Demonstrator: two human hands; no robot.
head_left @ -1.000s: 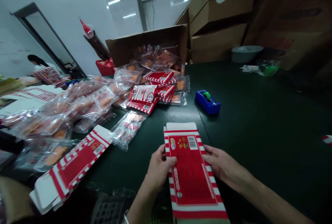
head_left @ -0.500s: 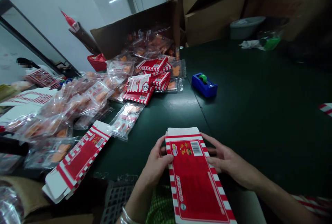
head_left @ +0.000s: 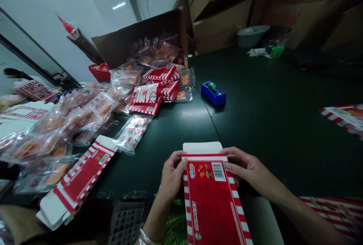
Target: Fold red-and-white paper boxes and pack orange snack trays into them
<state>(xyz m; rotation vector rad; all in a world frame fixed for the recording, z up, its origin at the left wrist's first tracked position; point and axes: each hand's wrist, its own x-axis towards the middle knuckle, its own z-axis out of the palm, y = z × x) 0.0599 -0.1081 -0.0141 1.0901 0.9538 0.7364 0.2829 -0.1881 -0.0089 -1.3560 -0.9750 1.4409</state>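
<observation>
Your left hand (head_left: 171, 175) pinches the left edge of a flat red-and-white carton blank (head_left: 211, 196), with the fingers curled and the thumb on the printed face. Your right hand (head_left: 246, 169) lies spread over the blank's right edge; whether its thumb grips from beneath cannot be told. The blank sits at the near edge of a dark green work table (head_left: 283, 124), its white flap pointing away from you and its lower end running out of view. A metal bangle (head_left: 144, 237) is on your left wrist. Beyond the blank stand a blue tape dispenser (head_left: 213, 93) and folded red boxes (head_left: 154, 86), the latter among clear bags of orange pieces (head_left: 85, 118). These bags spill from a tilted cardboard carton (head_left: 136, 41). A second flat blank (head_left: 78, 182) lies to your left, and a third (head_left: 342, 118) lies at the right edge. Stacked cartons (head_left: 218, 14) and a grey basin (head_left: 251, 35) line the far side, against a white wall (head_left: 48, 22). Another person (head_left: 31, 90) works at far left.
</observation>
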